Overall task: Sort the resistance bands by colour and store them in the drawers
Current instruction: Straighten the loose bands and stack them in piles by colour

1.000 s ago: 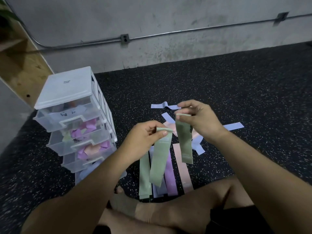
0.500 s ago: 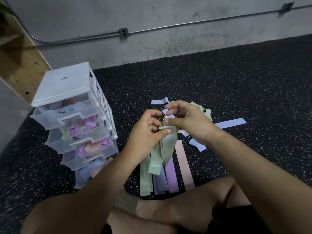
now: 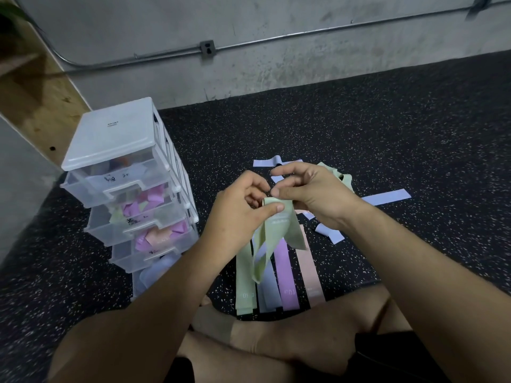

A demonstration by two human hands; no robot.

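Item 1: left hand (image 3: 243, 214), ctr frame, thumb and curled fingers pinching the top of two green bands (image 3: 272, 239); the bands hang down in the air above the floor, lower ends loose, one paler, one darker. Item 2: right hand (image 3: 312, 194), just right of the left, fingers curled, thumb tip at the bands' top edge; can't tell if it actually grips them. Item 3: clear plastic drawer unit (image 3: 124, 161), left of ctr, white top, four drawers all pulled out a bit; top drawer (image 3: 116, 186) w/ handwriting on its front, contents unclear; second drawer (image 3: 138, 219) purple plus green pieces; third drawer (image 3: 154, 244) pink and purple; bottom drawer (image 3: 154, 272) pale blue. Item 4: row of four bands flat on the black speckled floor (image 3: 387, 134), below the hands, side by side: green band (image 3: 243, 283), blue band (image 3: 268, 288), purple band (image 3: 287, 275), pink band (image 3: 309, 266). Item 5: loose bands beyond the hands: long blue strip (image 3: 387, 196) to the right, short blue strip (image 3: 265, 163) above, crumpled green one (image 3: 343, 178) behind the right hand. Item 6: person's bare crossed legs, bottom of frame. Item 7: concrete wall across top w/ conduit and outlet box (image 3: 207, 48); wood panel (image 3: 33, 87) upper left.
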